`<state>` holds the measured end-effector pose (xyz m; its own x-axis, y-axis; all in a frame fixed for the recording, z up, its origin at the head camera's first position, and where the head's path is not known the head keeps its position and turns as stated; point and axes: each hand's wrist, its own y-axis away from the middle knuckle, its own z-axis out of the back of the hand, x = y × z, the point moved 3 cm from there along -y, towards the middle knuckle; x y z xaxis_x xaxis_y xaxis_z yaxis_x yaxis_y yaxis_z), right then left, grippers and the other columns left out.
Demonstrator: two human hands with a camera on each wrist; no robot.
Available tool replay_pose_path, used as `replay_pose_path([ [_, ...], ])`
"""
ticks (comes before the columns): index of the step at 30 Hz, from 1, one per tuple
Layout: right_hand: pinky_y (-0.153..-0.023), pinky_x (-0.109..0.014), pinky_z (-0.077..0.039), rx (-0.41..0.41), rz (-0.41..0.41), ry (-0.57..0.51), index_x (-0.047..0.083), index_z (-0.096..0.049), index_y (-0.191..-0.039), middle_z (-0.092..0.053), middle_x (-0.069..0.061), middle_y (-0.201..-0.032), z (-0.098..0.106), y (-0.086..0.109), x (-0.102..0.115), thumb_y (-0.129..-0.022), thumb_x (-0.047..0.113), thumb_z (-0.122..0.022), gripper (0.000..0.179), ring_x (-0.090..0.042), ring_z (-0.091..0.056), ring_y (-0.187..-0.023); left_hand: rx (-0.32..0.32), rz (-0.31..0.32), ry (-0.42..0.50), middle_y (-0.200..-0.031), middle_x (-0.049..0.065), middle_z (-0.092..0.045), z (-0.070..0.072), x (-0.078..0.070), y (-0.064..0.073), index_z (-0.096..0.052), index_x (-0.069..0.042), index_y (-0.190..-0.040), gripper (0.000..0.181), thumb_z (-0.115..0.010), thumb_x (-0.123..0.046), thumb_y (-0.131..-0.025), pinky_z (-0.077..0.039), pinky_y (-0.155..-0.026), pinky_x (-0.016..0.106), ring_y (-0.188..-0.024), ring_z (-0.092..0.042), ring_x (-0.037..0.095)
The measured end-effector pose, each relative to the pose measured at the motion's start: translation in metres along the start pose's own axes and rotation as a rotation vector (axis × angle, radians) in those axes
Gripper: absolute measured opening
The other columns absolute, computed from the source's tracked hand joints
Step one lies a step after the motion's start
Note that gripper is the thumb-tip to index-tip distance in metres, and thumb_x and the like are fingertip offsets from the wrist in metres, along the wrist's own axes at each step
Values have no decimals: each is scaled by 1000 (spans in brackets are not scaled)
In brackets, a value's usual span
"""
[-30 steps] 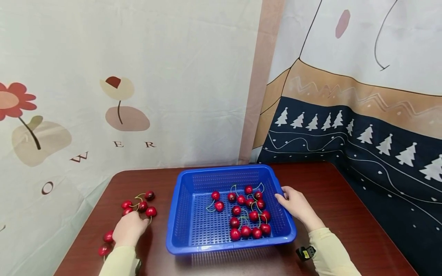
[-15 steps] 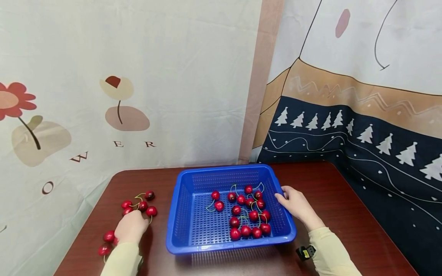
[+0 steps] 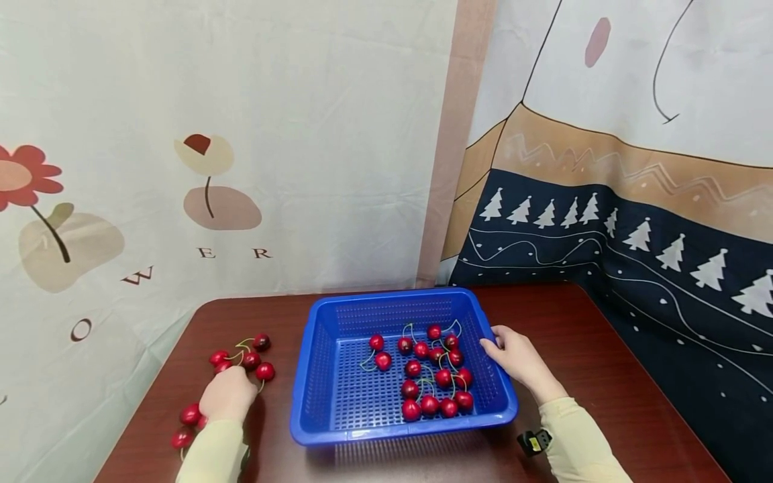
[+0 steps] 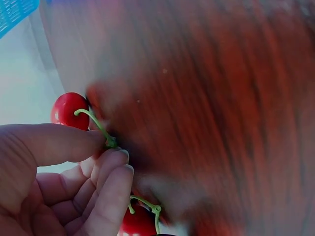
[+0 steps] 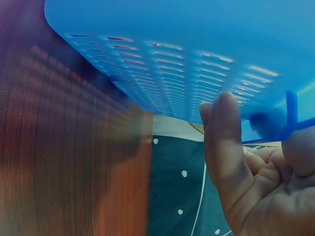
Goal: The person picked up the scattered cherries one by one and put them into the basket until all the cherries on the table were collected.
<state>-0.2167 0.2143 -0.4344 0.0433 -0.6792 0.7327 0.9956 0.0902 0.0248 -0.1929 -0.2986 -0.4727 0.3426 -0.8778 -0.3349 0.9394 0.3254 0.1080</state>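
A blue perforated basket sits mid-table with several red cherries inside. My right hand grips its right rim; in the right wrist view the fingers curl under the basket wall and the thumb lies over the rim. My left hand is on the table left of the basket, among a cluster of loose cherries. In the left wrist view the thumb and fingers pinch a green stem joined to a red cherry.
More cherries lie near the table's front left corner. The dark red wooden table has patterned cloth hanging behind it and to the right. A small black device shows at my right wrist.
My left hand has crept slightly forward into the cherry cluster and closed on a stem. The right hand and the basket have stayed put.
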Motion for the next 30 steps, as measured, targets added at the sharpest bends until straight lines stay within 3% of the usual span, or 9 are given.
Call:
replay_pose_path([
  [11, -63, -39, -60, 4, 2, 1, -11, -52, -126, -67, -13, -92, 0, 0, 1, -98, 21, -62, 43, -17, -67, -70, 14, -32, 19, -80, 22, -63, 4, -3, 5, -63, -5, -70, 16, -61, -15, -83, -47, -52, 50, -68, -60, 34],
  [17, -64, -38, -60, 1, 2, 2, -11, -52, -126, -67, -13, -92, 0, -1, 0, -98, 21, -62, 43, -17, -67, -70, 12, -48, 32, -78, 22, -63, 10, -6, 8, -60, -3, -69, 12, -60, -8, -79, -50, -58, 54, -69, -61, 36],
  [23, -64, -39, -60, 2, 4, -5, -10, -52, -126, -67, -13, -91, -1, -1, -2, -98, 21, -62, 43, -17, -67, -70, 4, -70, 71, -59, 9, -48, 15, -4, 12, -49, -7, -62, 22, -54, -5, -83, -45, -58, 43, -59, -48, 27],
  [25, -64, -39, -60, 1, 5, -6, -10, -52, -126, -67, -13, -91, -1, -1, -2, -98, 21, -62, 43, -17, -67, -70, -15, -76, 84, -58, 7, -45, 18, -3, 14, -47, -7, -63, 23, -52, -5, -85, -42, -58, 40, -58, -45, 25],
  [30, -63, -38, -60, -3, 8, -8, -10, -52, -126, -67, -13, -91, -1, -1, -2, -98, 21, -62, 43, -17, -67, -70, -78, -104, 126, -68, 9, -58, 26, -3, 15, -57, -3, -73, 12, -57, -6, -85, -46, -62, 44, -68, -54, 29],
])
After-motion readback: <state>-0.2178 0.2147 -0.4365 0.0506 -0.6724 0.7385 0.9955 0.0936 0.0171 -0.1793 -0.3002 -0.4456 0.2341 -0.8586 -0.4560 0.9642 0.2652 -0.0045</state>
